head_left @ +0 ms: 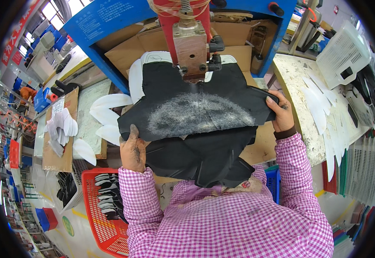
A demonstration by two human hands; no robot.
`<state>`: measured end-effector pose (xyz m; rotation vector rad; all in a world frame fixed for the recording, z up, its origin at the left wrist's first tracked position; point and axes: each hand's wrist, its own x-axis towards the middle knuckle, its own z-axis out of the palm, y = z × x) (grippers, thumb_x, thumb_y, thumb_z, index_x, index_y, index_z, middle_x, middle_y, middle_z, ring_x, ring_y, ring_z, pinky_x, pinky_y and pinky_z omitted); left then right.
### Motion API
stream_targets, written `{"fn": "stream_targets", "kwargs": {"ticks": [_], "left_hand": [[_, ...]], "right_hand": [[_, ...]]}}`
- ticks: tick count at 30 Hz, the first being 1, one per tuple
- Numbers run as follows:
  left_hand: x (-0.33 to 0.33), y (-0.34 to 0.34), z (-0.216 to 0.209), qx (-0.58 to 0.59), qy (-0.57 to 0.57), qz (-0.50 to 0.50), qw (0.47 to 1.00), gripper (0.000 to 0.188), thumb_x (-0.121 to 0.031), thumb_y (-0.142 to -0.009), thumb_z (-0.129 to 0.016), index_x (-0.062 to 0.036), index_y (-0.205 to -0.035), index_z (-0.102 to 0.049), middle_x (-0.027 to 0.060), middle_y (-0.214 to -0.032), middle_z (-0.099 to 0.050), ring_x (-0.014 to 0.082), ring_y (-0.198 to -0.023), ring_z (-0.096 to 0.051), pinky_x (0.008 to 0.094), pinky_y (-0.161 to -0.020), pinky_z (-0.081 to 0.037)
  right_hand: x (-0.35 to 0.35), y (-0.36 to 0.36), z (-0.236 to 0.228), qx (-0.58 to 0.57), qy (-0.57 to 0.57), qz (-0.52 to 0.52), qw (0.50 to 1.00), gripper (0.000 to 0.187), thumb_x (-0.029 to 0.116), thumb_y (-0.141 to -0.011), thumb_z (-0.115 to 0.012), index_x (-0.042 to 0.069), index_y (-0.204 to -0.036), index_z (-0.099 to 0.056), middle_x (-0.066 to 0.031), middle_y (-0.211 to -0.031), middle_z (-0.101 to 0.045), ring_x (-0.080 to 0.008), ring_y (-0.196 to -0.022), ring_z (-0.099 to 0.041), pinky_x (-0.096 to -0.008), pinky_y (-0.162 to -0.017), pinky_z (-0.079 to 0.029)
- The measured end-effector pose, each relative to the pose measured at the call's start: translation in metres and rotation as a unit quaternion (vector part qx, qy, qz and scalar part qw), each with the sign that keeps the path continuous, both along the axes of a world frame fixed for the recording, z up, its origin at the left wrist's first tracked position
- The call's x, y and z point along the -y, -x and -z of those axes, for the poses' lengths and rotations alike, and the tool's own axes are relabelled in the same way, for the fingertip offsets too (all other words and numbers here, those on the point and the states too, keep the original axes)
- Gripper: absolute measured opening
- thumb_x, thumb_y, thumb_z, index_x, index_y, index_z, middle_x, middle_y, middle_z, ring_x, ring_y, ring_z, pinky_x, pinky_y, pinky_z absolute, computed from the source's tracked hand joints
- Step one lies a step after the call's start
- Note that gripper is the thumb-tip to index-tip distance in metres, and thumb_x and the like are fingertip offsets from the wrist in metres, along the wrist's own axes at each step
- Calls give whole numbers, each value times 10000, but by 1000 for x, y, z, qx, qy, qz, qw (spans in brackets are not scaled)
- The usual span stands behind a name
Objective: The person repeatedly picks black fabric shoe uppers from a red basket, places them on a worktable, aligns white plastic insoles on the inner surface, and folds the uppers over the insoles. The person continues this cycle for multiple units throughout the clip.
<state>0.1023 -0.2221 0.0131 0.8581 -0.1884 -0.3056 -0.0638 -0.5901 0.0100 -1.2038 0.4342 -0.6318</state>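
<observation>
A wide black sheet [221, 90], leather-like with a whitish scuffed patch across its middle, is stretched between my two hands. My left hand [133, 151] grips its near left corner, thumb on top and the other fingers hidden underneath. At the right edge my right hand [282, 112] pinches the sheet, with its thumb on the upper face. The far part of the sheet lies beneath the metal head [191, 53] of a blue and red machine. More black material [187, 157], creased and cut in pointed shapes, hangs below the sheet's near edge, over my lap.
The blue machine frame [114, 30] arches ahead, lined with cardboard. White sole-shaped pieces [110, 103] lie at the left; others [314, 107] are on the right table [301, 142]. A red basket [99, 228] holding dark pieces stands low left. A white crate [344, 56] sits far right.
</observation>
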Motion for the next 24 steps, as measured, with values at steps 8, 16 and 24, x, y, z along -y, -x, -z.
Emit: {"fn": "stream_targets", "kwargs": {"ticks": [8, 16, 24], "left_hand": [[-48, -12, 17, -2, -248, 140, 959, 416, -32, -866, -589, 31, -1263, -483, 100, -1155, -596, 176, -1025, -580, 303, -915, -454], [8, -151, 46, 304, -546, -183, 759, 854, -292, -707, -783, 46, -1371, -365, 274, -1226, -531, 336, -1116, -543, 397, -950, -424], [72, -213, 61, 262, -764, -160, 568, 1057, -301, -647, -795, -11, -1455, -179, 226, -1118, -575, 384, -1034, -560, 510, -913, -404]], "right_hand": [[7, 73, 22, -71, 29, -165, 983, 250, 39, -789, -669, 29, -1011, -554, -44, -907, -619, -125, -872, -597, -256, -813, -472], [20, 74, 29, -202, 183, -2, 962, 158, 120, -881, -611, 11, -994, -598, -85, -1013, -671, -143, -948, -607, -259, -819, -432], [15, 73, 23, -195, 179, -12, 964, 129, 117, -902, -598, -3, -946, -590, -97, -952, -668, -154, -927, -616, -273, -860, -446]]}}
